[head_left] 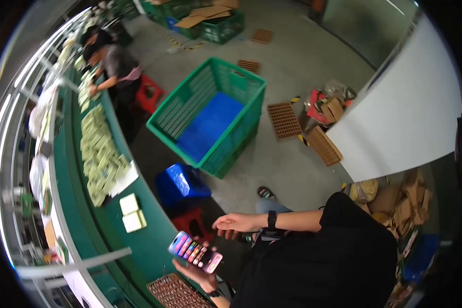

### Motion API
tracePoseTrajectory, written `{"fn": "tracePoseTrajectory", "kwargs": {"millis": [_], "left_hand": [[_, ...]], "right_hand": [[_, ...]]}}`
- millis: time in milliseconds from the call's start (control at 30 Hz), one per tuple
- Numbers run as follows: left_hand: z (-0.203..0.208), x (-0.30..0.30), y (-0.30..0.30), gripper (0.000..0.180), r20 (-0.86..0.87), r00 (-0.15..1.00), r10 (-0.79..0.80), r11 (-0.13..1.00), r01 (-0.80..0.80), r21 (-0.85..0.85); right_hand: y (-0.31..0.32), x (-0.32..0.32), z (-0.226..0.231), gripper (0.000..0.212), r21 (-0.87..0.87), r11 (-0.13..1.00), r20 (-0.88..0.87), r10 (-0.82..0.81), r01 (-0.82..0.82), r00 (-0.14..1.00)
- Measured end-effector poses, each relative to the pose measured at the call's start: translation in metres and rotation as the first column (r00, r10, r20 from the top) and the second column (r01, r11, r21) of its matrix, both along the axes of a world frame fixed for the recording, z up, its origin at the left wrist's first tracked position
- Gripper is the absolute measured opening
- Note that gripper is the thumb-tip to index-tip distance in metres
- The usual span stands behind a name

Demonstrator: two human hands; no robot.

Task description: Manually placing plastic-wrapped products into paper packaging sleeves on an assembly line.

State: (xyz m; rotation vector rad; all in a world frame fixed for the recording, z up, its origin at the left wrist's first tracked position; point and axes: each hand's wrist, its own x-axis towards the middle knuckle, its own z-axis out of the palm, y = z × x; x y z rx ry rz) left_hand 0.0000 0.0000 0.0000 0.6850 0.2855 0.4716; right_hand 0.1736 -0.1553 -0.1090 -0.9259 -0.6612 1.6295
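My left hand (199, 277) is closed round a smartphone (192, 252), held with its lit screen facing up beside the green worktable. Colourful tiles show on that screen. Just above and to the right of the phone, my right hand (235, 223) hovers with nothing in it, its fingers loosely stretched and a little bent. A black band (272, 220) sits on the right wrist. Two pale yellow, block-like pieces (130, 204) lie on the green tabletop (156, 226) near the phone.
Pale green pieces (100, 154) are heaped along the bench, beside a white sheet (124, 179). A brown gridded tray (177, 292) rests at the near edge. Beyond stand a blue bin (182, 185), red stools (150, 92) and a large green crate (156, 126). Co-workers (118, 66) work farther along.
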Motion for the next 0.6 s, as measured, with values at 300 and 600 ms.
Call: {"fn": "tracePoseTrajectory", "kwargs": {"millis": [300, 600], "left_hand": [[-0.086, 0.367, -0.382, 0.066, -0.312, 0.648, -0.695, 0.713, 0.565, -0.416], [-0.033, 0.633, -0.571, 0.072, -0.103, 0.342, -0.934, 0.353, 0.843, -0.406]], "right_hand": [[-0.400, 0.157, -0.038, 0.128, 0.117, 0.615, 0.013, -0.786, 0.780, 0.618], [-0.566, 0.385, 0.059, 0.134, 0.095, 0.192, -0.011, -0.981, 0.977, 0.194]]}}
